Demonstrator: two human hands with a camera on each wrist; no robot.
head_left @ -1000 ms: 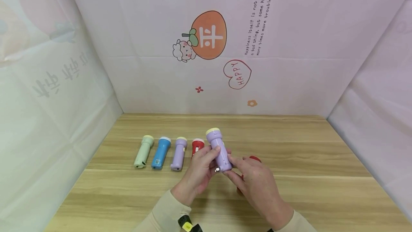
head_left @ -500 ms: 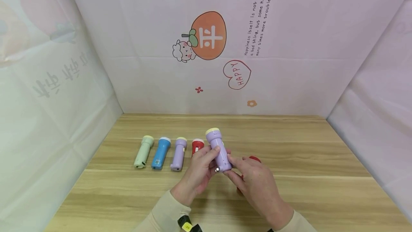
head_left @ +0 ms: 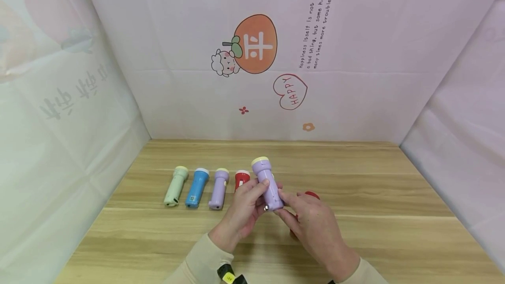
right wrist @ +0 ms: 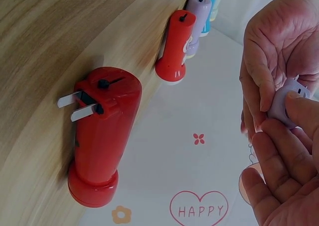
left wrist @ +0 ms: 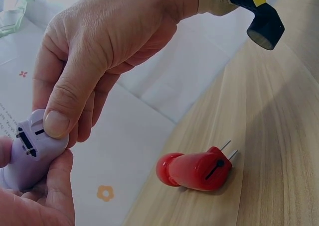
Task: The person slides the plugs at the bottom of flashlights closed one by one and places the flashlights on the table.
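My left hand (head_left: 245,209) holds a purple flashlight (head_left: 270,189) with a cream rim, lens end tilted away from me, thumb along its body. At its near end my right hand (head_left: 317,225) pinches the base between thumb and fingers. A small metal plug prong (head_left: 267,208) shows at that end, left of the right fingers. In the left wrist view the right thumb presses the purple base (left wrist: 37,154) beside the plug prongs (left wrist: 26,140). Most of the right fingers are behind the flashlight in the head view.
A red flashlight (right wrist: 107,136) with its plug prongs out lies on the wooden table, mostly hidden under my right hand in the head view. To the left, a green (head_left: 176,187), a blue (head_left: 197,188), a purple (head_left: 219,189) and a red flashlight (head_left: 242,179) lie in a row.
Both hands and the held flashlight stay almost in place. The metal prong at its near end looks slightly smaller in the head view than a second ago.
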